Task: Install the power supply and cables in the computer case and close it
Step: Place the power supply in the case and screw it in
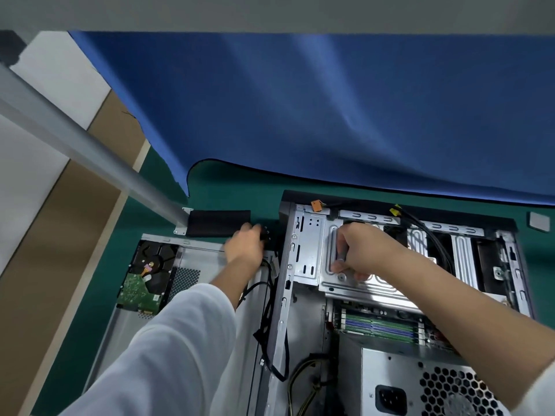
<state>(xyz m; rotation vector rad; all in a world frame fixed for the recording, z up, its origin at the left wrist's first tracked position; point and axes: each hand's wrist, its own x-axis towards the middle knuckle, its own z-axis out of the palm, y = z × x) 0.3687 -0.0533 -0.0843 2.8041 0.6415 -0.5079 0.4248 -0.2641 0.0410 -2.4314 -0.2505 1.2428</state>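
Power supply (420, 382) sits low in the open case (303, 253); right hand (357, 253) grips the drive cage (363, 288), left hand (244, 243) pinches a black connector (265, 232). Steady the cage, feed slack gently.

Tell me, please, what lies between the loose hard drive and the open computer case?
In the head view, the side panel, the left hand's sleeved forearm and black cables lie between the hard drive and the computer case.
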